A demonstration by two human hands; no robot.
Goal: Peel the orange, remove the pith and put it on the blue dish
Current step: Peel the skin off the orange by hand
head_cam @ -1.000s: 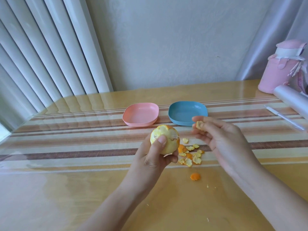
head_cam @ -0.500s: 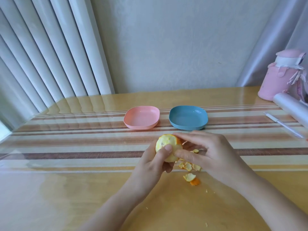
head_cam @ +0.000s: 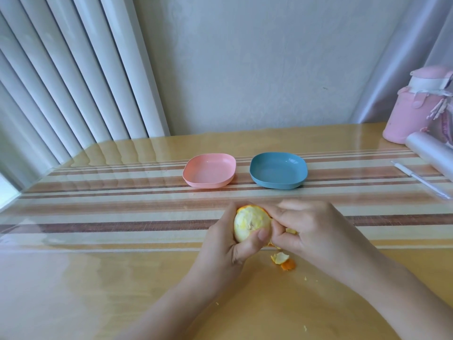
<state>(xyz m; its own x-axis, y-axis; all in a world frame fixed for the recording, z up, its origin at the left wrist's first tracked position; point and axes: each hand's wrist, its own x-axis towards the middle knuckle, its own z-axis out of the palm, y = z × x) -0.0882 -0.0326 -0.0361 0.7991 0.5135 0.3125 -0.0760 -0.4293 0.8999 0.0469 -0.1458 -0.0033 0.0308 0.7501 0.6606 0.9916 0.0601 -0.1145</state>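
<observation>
Orange (head_cam: 252, 223) (one), left hand (head_cam: 228, 249), right hand (head_cam: 313, 231) gripping; blue dish (head_cam: 277, 185), pink dish (head_cam: 208, 184).

We see two dishes side by side mid-bench (head_cam: 98, 278): left dish (head_cam: 209, 184) just beside right dish (head_cam: 278, 186), not touching. In front of them, nearer us, the orange (head_cam: 251, 223) sits in our left hand (head_cam: 228, 249); our right hand (head_cam: 316, 229) pinches its right side. Peel scraps (head_cam: 283, 260) lie on the bench under the right hand. Far right: bottle (head_cam: 414, 111) at back, roll (head_cam: 431, 155) in front of it, pen (head_cam: 419, 179) just left of the roll.
</observation>
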